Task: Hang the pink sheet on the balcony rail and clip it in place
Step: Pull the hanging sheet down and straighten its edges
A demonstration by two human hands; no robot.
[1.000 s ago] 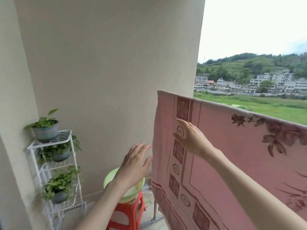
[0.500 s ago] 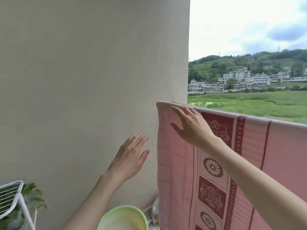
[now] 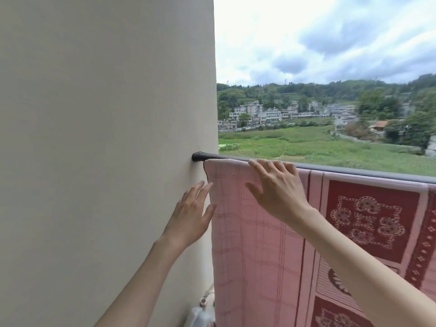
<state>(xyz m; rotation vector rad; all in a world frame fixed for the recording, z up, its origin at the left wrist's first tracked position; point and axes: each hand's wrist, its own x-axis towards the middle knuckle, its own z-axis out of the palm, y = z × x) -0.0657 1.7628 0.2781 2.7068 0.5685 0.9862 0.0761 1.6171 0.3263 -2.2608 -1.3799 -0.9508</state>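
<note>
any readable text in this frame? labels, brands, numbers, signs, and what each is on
None readable.
Pink sheet: only woven flower and grid patterns, no lettering.
Distant buildings: too small and blurred to show any signs.
White object at the wall's foot: no label visible.

Dark balcony rail (image 3: 354, 170) running out rightward from the beige wall (image 3: 106, 138), pink sheet (image 3: 259, 244) draped directly over it, sheet's left edge just beside the wall, bare stub of rail between.

Pink sheet (image 3: 259, 244) drapes the rail (image 3: 354, 169); right hand (image 3: 278, 190) flat on it, left hand (image 3: 191, 215) beside.
</note>
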